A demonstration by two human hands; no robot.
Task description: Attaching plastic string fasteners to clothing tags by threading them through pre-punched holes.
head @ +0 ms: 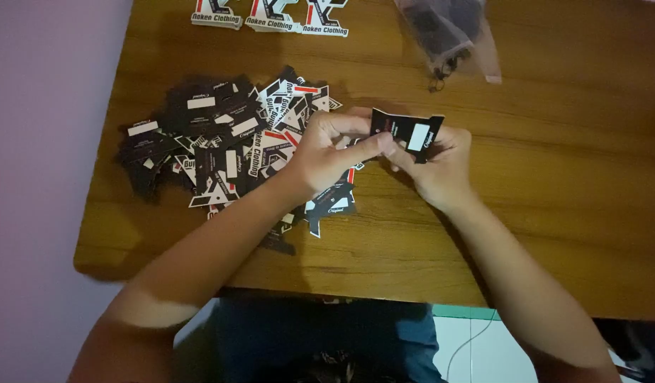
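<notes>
Both the left hand (326, 154) and the right hand (437, 167) grasp one black hang tag (407, 132) in their fingers above the desk (554, 177), while a large loose tag pile (228, 142) remains unhandled at left.

Black tag (407, 132) with white patch, black-white-red tags pile (228, 145), brown wood-grain table (554, 184)

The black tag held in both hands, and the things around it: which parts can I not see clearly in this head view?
- Black tag: lower edge hidden by the right hand and the left hand.
- Clear bag: top cut by the frame edge; its dark contents are too dim to identify.
- White tags: cut by the top edge.
- Tag pile: partly hidden by the left hand.
</notes>
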